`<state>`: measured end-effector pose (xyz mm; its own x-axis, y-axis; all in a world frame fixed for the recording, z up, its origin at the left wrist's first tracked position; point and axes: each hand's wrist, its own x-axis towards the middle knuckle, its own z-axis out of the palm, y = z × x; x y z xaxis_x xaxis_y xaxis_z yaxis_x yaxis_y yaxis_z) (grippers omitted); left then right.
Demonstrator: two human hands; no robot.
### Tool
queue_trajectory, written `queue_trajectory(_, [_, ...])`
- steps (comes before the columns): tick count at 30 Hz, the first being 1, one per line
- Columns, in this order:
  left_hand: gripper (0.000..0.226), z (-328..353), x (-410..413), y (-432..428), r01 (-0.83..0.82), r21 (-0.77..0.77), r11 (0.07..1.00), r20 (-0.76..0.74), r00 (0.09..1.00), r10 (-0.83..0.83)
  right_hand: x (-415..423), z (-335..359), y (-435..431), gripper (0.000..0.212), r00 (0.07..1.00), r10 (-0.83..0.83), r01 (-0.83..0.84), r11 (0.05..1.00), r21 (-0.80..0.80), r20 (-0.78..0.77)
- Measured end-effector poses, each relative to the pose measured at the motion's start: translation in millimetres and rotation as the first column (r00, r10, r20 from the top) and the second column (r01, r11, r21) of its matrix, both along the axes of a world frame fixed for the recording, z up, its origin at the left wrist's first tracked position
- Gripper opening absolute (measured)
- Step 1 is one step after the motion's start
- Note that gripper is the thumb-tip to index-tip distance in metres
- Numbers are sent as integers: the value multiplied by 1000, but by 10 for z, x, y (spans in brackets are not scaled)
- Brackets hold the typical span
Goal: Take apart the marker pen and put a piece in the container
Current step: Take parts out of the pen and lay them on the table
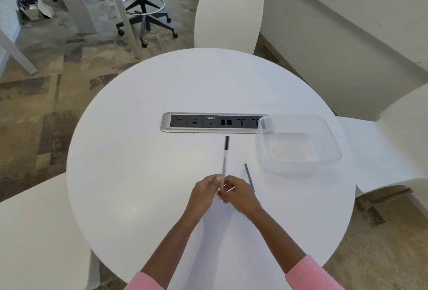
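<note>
A slim white marker pen (225, 160) with a black cap at its far end points away from me over the round white table (143, 162). My left hand (205, 193) and my right hand (238, 193) both grip its near end, fingers closed around it. A thin dark grey rod (249, 177), a loose piece, lies on the table just right of my right hand. The clear plastic container (298, 144) stands at the right of the table with nothing in it.
A silver and black socket strip (208, 122) is set into the table's middle; the container's left corner overlaps its right end. White chairs (228, 20) stand around the table. A black office stool (144, 9) stands on the carpet at the back left.
</note>
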<state>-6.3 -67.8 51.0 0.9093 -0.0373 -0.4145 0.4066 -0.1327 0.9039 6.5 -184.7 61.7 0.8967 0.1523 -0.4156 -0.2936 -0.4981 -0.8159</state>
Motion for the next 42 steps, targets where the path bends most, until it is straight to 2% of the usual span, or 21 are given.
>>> queue_trajectory(2, [34,-122,-27,47,-54,314,948,135,991,12,21,-33,-2,13,994,-95,96,995,-15,53])
queue_trajectory(4, [43,-275,-59,130,-56,568,821,198,978,-70,34,-70,0,18,982,-139,148,987,-66,128])
queue_trajectory(7, [52,-544,-92,272,83,828,555,77,963,-259,29,-136,14,15,974,-122,145,983,-114,189])
queue_trajectory(9, [54,-600,-125,342,132,888,441,12,951,-309,2,-183,32,9,972,-93,124,983,-137,215])
queue_trajectory(14, [71,-597,-190,425,105,900,422,62,930,-364,-70,-272,98,5,958,-90,124,986,-109,274])
queue_trajectory(17, [69,-605,-190,447,99,908,407,65,927,-370,-104,-337,122,7,964,-38,83,984,-160,264])
queue_trajectory(21, [57,-641,-200,448,85,917,390,81,917,-390,-171,-385,146,10,932,-29,95,982,-164,362])
queue_trajectory(25, [53,-667,-200,447,41,914,403,127,916,-382,-196,-436,173,11,956,15,45,979,-198,294])
queue_trajectory(30, [53,-677,-195,453,30,913,406,134,919,-370,-210,-442,205,13,921,-36,120,973,-197,387])
queue_trajectory(34, [53,-680,-202,447,25,914,405,139,918,-372,-198,-449,194,12,935,-15,96,973,-212,353])
queue_trajectory(37, [53,-686,-197,451,10,913,408,153,918,-366,-191,-438,194,12,894,-90,179,970,-167,440])
queue_trajectory(42, [52,-686,-200,442,3,913,409,164,913,-374,-142,-451,181,11,930,-63,138,973,-184,363])
